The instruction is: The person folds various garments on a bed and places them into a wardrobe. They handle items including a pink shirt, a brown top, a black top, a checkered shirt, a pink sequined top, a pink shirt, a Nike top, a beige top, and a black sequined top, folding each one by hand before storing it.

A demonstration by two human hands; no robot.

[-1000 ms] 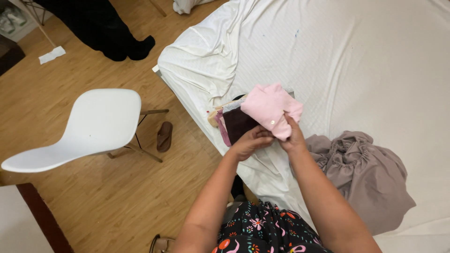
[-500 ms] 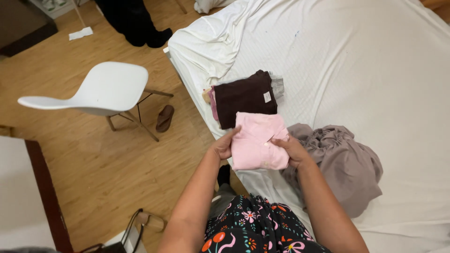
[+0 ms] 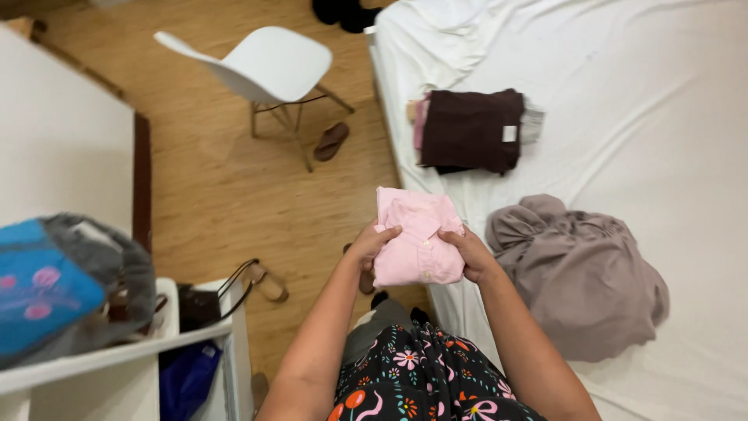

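Observation:
A folded pink collared shirt [image 3: 417, 234] is held up in front of me, over the left edge of the bed [image 3: 639, 93]. My left hand [image 3: 370, 245] grips its left side and my right hand [image 3: 467, 251] grips its right side, thumbs on top. Farther up the white sheet lies a stack of folded clothes [image 3: 467, 129], a dark brown piece on top with pink and grey edges showing under it. A crumpled grey-mauve garment [image 3: 580, 273] lies on the bed just right of my right hand.
A white chair [image 3: 261, 66] stands on the wooden floor left of the bed, with a brown sandal [image 3: 331, 140] under it. Another sandal [image 3: 265, 281] lies nearer. At lower left a white shelf [image 3: 117, 359] carries a blue and grey bag [image 3: 54, 288].
The pink shirt came off the folded stack toward me and left, now held beside the bed's edge. My view swung left, bringing the white shelf and bag into sight.

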